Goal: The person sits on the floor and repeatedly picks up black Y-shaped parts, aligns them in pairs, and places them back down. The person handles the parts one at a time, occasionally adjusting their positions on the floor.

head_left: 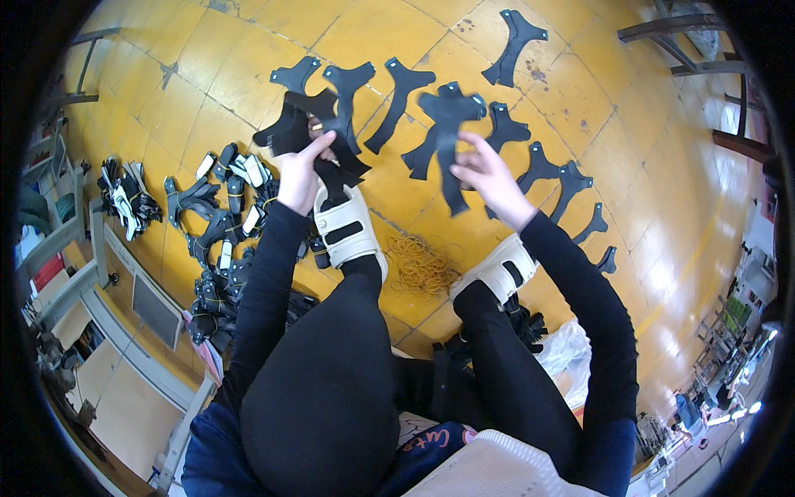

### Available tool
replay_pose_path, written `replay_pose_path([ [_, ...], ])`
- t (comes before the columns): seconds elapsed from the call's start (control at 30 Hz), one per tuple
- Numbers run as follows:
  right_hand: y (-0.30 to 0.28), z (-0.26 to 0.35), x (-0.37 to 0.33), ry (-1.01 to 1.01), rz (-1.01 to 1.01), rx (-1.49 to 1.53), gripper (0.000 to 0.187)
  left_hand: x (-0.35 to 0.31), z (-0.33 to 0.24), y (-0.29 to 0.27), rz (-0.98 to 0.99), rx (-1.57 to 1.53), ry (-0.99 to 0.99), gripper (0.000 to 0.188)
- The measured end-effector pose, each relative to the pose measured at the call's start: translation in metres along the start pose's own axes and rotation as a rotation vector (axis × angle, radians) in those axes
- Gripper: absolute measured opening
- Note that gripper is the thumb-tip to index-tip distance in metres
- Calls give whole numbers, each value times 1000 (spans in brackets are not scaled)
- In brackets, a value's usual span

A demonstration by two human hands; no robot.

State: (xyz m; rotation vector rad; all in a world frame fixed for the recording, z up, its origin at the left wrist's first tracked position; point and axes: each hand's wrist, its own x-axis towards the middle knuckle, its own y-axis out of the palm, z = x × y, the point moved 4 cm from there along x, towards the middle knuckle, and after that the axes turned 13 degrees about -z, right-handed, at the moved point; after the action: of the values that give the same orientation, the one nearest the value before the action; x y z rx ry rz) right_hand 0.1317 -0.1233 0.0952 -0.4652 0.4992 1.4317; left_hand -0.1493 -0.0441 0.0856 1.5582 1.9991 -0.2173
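Your left hand [305, 170] is closed around several black cut pieces [288, 124], thumb on top, their ends fanning out past the fingers. Your right hand [493, 174] pinches the near edge of a blurred black piece [452, 178] between thumb and fingertips; the blur hides how firm that grip is. Beyond both hands, and trailing off to the right of the right one, loose black shapes [406, 95] lie spread on the yellow tiled floor [373, 25]. Left of your left hand sit banded bundles [197, 199] of black pieces, some showing white. Between your hands but closer to your body, a tangle of yellowish bands [418, 265] lies on the tiles. Closer to you than your right hand and right of your knee rests a clear plastic bag [567, 352], crumpled; you can't make out its contents.
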Motion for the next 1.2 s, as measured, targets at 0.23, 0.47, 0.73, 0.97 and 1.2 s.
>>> replay_pose_path([
  [0.23,60,-14,57,52,-32,67,69,-14,-4,2,-25,2,-95,16],
  [0.47,57,-54,48,45,44,-152,44,-18,17,8,62,111,-284,15],
  [0.73,-11,-29,80,-691,-481,-914,27,-25,25,27,161,134,-247,16],
  [0.97,-21,-36,88,-554,-278,-1096,30,-25,39,31,221,175,-327,14],
  [1.2,-27,-35,92,-424,-227,-1064,35,-30,45,32,202,186,-399,16],
])
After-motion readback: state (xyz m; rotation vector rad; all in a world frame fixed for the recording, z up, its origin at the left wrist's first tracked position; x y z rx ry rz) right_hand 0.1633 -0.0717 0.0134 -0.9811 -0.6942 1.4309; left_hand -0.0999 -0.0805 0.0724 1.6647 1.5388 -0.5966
